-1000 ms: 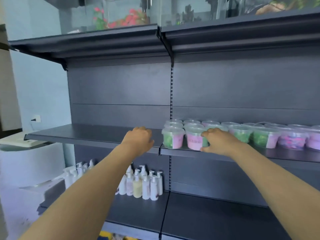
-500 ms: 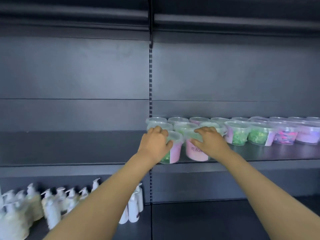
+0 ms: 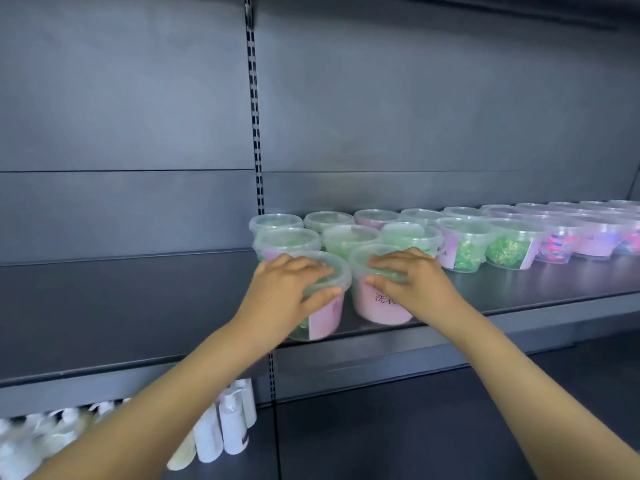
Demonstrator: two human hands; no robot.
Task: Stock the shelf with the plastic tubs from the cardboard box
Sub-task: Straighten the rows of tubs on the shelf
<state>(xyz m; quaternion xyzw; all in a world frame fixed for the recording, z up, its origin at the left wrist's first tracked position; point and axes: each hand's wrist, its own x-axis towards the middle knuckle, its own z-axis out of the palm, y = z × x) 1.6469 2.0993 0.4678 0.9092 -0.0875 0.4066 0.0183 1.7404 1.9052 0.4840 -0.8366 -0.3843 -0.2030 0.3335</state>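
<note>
Two clear plastic tubs with pink labels stand at the front of the dark grey shelf (image 3: pixel 138 306). My left hand (image 3: pixel 287 292) grips the left tub (image 3: pixel 327 320) from above, thumb on its front rim. My right hand (image 3: pixel 412 282) grips the right tub (image 3: pixel 374 306), fingers over its lid and thumb on its side. Behind them stand several more tubs (image 3: pixel 349 235) in rows, green ones to the left and pink and blue ones (image 3: pixel 588 240) running off to the right. The cardboard box is out of view.
The left half of the shelf is bare. A slotted upright (image 3: pixel 256 133) divides the back panel. On the lower shelf (image 3: pixel 415 445) at bottom left stand several white pump bottles (image 3: pixel 221 434).
The view has moved closer and lower. Both hands have settled further over the two front tubs, which stand side by side at the shelf's front edge.
</note>
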